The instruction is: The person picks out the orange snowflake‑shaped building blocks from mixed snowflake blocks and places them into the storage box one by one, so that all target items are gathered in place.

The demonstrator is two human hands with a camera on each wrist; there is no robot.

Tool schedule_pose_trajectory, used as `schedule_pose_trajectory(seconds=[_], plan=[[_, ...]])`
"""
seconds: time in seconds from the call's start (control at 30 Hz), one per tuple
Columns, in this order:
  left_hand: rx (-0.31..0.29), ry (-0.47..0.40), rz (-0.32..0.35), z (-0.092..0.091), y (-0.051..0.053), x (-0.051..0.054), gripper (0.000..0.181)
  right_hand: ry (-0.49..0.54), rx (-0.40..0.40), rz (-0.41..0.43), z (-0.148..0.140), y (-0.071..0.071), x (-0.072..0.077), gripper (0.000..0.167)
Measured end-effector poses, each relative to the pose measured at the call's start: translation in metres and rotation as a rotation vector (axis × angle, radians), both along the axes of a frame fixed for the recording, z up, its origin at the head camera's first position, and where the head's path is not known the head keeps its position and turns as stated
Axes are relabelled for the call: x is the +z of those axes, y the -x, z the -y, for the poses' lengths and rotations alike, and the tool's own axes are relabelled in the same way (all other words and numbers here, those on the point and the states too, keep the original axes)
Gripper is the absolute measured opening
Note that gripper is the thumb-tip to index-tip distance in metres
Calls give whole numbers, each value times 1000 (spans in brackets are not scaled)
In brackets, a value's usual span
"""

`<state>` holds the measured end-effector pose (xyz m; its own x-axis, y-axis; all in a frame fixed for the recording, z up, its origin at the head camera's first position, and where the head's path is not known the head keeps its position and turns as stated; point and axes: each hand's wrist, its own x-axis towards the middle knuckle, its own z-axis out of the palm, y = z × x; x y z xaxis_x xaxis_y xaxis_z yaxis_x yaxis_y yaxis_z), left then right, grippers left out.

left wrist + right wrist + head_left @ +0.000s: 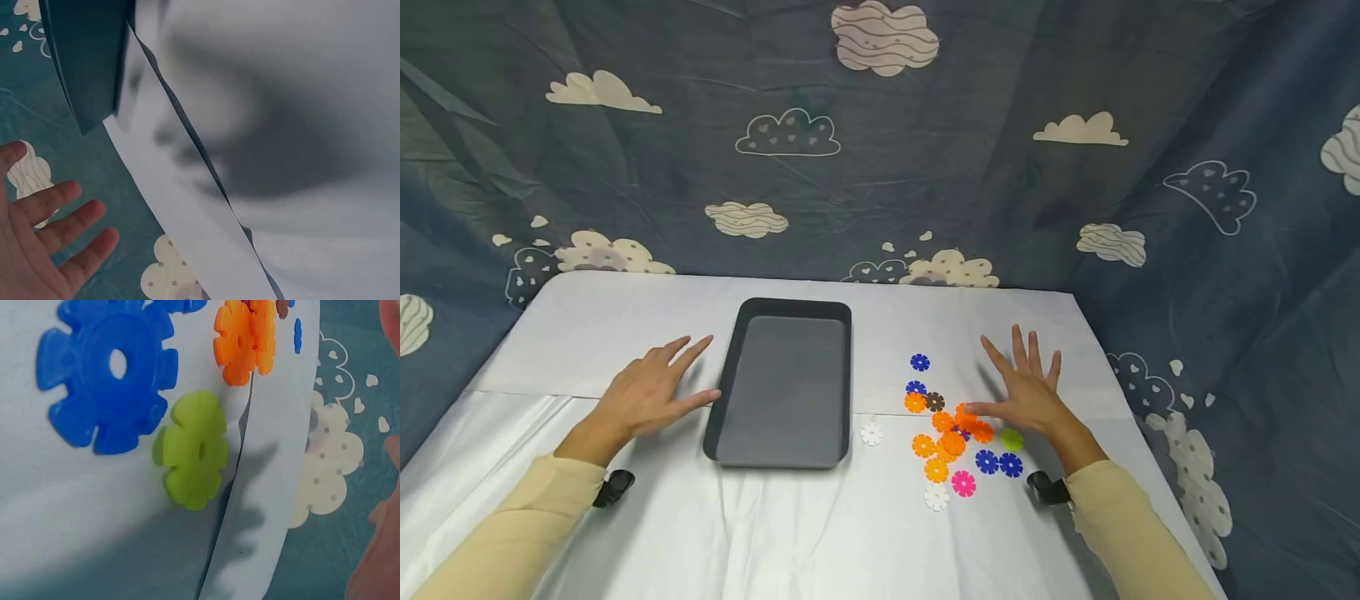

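Observation:
A dark grey rectangular tray (786, 392) lies on the table, its long sides running front to back. Left of it, my left hand (647, 392) hovers with fingers spread, the thumb tip by the tray's left rim; it holds nothing. To the tray's right lies a loose group of flat notched plastic discs, among them orange (923, 446), blue (987, 462), pink (963, 483) and white (936, 497) ones. Over the group's right side my right hand (1030, 396) is spread, holding nothing. Beneath it sits a lime green disc (197, 450), near a large blue disc (115, 375) in the right wrist view.
A white cloth (775, 533) with a crease across it covers the table. Behind and beside the table hangs a dark blue curtain (925, 192) with cloud prints. One white disc (871, 433) lies apart, close to the tray's right side.

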<state>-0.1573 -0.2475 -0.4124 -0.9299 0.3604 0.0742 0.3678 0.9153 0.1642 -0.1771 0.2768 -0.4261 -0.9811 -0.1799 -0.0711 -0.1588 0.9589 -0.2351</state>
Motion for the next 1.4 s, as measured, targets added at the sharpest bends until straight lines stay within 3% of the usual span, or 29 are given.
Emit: schedule_pose_trajectory(seconds=[0.4, 0.7, 0.93, 1.13, 1.4], plan=[[30, -97, 157, -13, -11, 0, 79, 48, 69, 22, -5, -3, -11, 109], [32, -284, 235, -15, -15, -8, 75, 119, 98, 53, -5, -5, -19, 99], [27, -430, 288, -19, -14, -12, 72, 131, 81, 95, -2, -7, -21, 79], [46, -542, 379, -19, -14, -13, 72, 221, 69, 163, 1, -5, -24, 56], [76, -623, 451, -22, -13, -14, 72, 319, 84, 206, 3, -7, -26, 34]])
